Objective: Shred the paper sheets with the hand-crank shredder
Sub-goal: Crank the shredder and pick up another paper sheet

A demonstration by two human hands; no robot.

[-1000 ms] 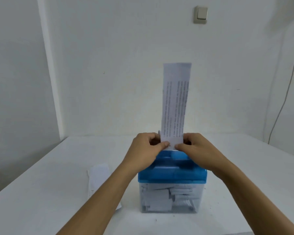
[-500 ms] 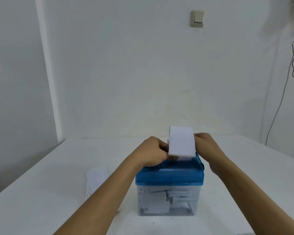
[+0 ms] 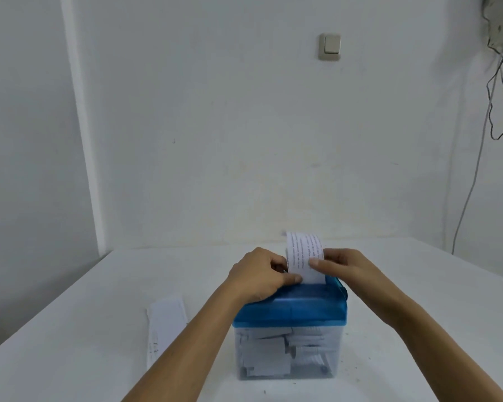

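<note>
A: Which step is running?

B: Feeding, as I am reading it. The folded white printed paper strip (image 3: pixel 302 250) is standing upright over the slot in the translucent blue plastic shredder lid (image 3: pixel 291 311). Fingers are covering its lower edge, so I cannot tell how deep it is sitting.

A: Hands?

B: The left hand (image 3: pixel 259 274) is pinching the strip's lower left corner, thumb and fingers curled onto it, and is lying on the lid. The right hand (image 3: pixel 349 271) is gripping the right edge, with the thumb pressing on the printed face.

A: And the rest of the job?

B: The clear plastic bin (image 3: pixel 288 355) under the lid is holding a heap of white cut pieces. A stack of white paper sheets (image 3: pixel 166 320) is lying on the white tabletop (image 3: pixel 70 343), left of the bin and partly under the left forearm. So I am judging the task partway done.

A: What is the next move asking for?

B: The strip's edge is wanting a square seat in the slot. Then one hand is going to have to let go and find the crank, which is not showing here. The other should be steadying the lid. The folded thickness is looking like a possible jam.
</note>
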